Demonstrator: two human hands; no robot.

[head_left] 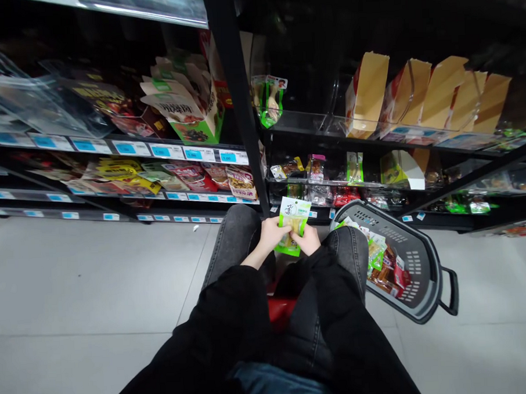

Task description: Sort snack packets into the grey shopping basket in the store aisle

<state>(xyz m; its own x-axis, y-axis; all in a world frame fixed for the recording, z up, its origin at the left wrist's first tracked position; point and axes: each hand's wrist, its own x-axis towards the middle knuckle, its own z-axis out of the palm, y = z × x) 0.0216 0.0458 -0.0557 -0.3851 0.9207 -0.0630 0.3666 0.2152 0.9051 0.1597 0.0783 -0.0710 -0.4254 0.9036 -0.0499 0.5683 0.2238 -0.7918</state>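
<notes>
While green-and-white packet (pixel 296 220) is being held left of basket (pixel 425 274), left hand (pixel 271 232) is grasping its left edge, thumb lying across front; right hand (pixel 308 240) is grasping its right edge, thumb pointing inward. Black-sleeved forearms (pixel 235 297) are reaching forward, converging left of basket. Other packets (pixel 377 251) are lying inside basket; stocked shelves (pixel 303 123) are standing beyond it.

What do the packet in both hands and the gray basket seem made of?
Packet: probably thin printed plastic film; yellowish contents seem to show through. Its gloss is unclear. Basket: likely molded plastic, fairly matte, given its even gray wall and regular slots.
</notes>
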